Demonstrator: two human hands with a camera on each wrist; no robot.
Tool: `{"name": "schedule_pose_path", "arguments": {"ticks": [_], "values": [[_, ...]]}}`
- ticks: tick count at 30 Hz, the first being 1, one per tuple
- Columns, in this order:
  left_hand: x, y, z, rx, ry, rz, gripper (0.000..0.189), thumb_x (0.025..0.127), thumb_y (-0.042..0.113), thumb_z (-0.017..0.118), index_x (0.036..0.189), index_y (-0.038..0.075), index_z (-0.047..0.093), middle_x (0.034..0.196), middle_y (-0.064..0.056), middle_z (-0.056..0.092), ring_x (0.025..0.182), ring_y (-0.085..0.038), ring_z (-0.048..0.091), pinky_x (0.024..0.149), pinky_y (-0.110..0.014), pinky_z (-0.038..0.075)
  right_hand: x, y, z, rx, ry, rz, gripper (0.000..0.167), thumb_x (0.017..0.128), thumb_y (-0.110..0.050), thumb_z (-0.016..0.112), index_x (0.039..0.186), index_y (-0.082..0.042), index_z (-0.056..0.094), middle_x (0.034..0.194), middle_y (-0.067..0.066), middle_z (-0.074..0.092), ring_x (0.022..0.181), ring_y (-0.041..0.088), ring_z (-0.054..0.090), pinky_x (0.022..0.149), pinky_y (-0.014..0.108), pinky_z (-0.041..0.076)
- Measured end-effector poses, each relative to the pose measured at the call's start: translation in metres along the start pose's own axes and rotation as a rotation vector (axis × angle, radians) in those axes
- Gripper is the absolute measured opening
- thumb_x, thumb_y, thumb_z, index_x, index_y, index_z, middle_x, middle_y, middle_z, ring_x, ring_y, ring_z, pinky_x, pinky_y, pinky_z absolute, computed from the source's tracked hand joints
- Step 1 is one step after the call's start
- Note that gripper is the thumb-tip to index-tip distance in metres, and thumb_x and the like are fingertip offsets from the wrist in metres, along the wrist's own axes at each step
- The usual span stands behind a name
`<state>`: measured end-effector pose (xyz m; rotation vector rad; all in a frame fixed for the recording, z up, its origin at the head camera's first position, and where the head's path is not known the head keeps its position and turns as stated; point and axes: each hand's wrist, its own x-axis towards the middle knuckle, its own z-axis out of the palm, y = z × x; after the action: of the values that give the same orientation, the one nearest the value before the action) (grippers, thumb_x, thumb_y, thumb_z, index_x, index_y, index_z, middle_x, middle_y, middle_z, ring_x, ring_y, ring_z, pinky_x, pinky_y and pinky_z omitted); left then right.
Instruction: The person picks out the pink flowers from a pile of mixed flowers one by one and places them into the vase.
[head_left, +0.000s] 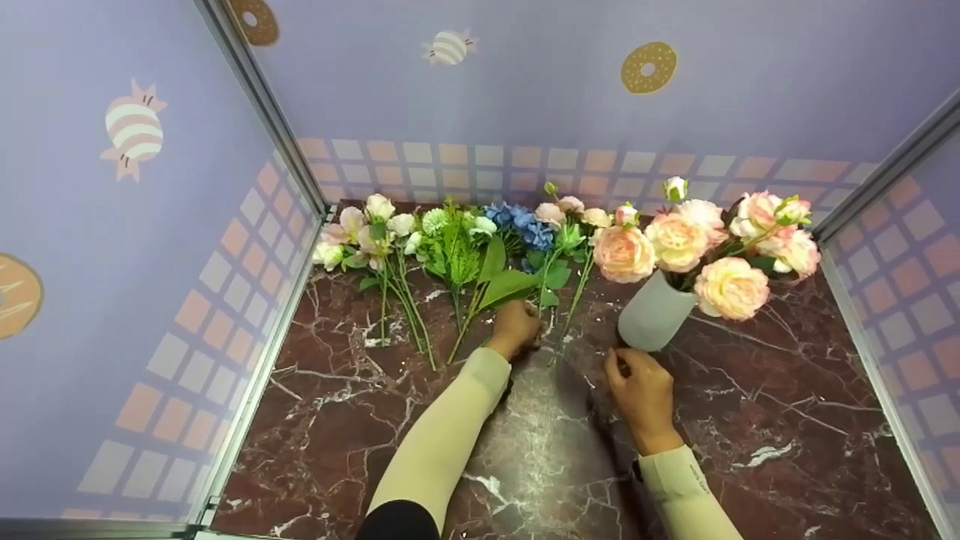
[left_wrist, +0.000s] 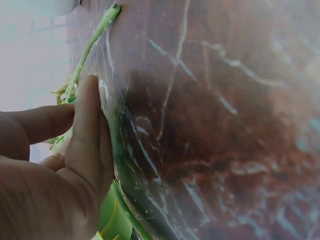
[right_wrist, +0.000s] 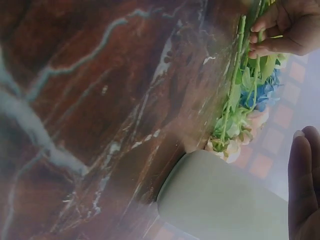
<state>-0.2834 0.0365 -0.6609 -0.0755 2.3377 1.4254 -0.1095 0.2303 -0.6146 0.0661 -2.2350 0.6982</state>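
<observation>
My left hand [head_left: 516,330] is low over the table among the artificial flowers. In the right wrist view its thumb and fingertips pinch a thin green flower stem [right_wrist: 258,65]; the left wrist view shows a stem [left_wrist: 92,42] running past those fingertips. Pink blooms [head_left: 559,212] and blue blooms [head_left: 517,217] lie just beyond this hand. Nearer the viewer than a white vase [head_left: 655,315], my right hand [head_left: 643,390] is loosely bent and holds nothing. Large pink-cream roses [head_left: 624,253] fill the vase, which leans in the head view.
White and pale pink flowers [head_left: 375,225] lie in a row at the left, beside a green leafy spray [head_left: 454,251]. A broad green leaf [head_left: 510,287] reaches toward the left hand. Patterned purple walls [head_left: 540,90] enclose the dark red marbled table [head_left: 337,427] at the back and sides.
</observation>
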Motion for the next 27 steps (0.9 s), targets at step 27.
{"name": "schedule_pose_path", "arguments": {"ticks": [27], "values": [[-0.069, 0.02, -0.012, -0.333, -0.035, 0.033, 0.026, 0.105, -0.009, 0.068, 0.128, -0.01, 0.078, 0.11, -0.019, 0.08, 0.091, -0.031, 0.079, 0.071, -0.037, 0.073, -0.006, -0.002, 0.0, 0.009, -0.081, 0.031, 0.012, 0.092, 0.002, 0.083, 0.081, -0.002, 0.079, 0.073, 0.012, 0.077, 0.061, 0.027, 0.073, 0.056, 0.047, 0.061]]}}
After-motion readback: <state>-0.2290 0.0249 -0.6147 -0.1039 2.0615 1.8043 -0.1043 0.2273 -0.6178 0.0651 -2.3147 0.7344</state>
